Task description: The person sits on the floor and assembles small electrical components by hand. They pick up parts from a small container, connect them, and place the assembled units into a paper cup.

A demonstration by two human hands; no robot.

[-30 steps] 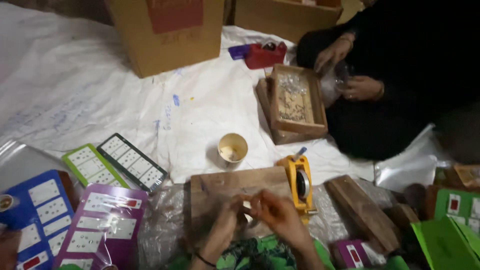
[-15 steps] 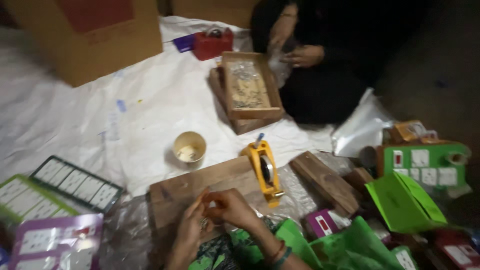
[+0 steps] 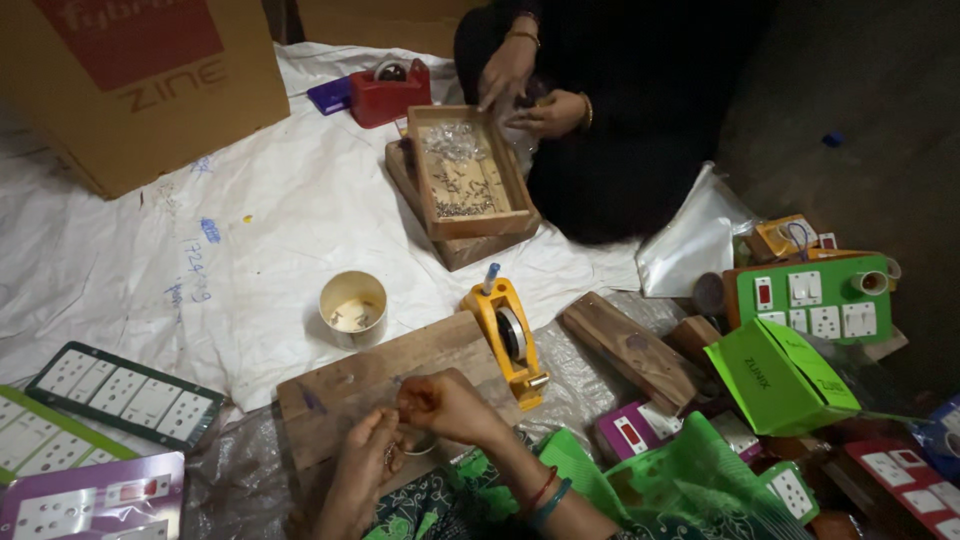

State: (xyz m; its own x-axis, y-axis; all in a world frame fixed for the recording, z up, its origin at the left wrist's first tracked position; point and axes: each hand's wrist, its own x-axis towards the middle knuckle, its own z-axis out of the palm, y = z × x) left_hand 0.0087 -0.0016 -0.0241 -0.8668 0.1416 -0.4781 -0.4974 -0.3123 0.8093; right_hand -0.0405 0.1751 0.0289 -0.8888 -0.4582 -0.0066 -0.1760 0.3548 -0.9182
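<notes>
Head view. A small part, too small and blurred to identify, sits pinched between the fingers of the right hand, fingers together on it, just above the wooden board. The left hand meets it from below, fingertips bunched and touching the right hand's; whether it grips anything of its own cannot be told. A small ring-shaped piece lies on the board under both hands, partly hidden.

Just right of the board: yellow tape dispenser, upright. Above-left: round cup w/ pale contents. Farther up: shallow wooden tray of small metal bits, stacked on a second tray, w/ another person's hands at its top right corner.

Surface: floor covered by white plastic sheet. Cardboard box at top left, cut by frame edge. Switch plates lie at lower left; green switch plate and green carton at right. Dim light; right margin dark, details lost.
</notes>
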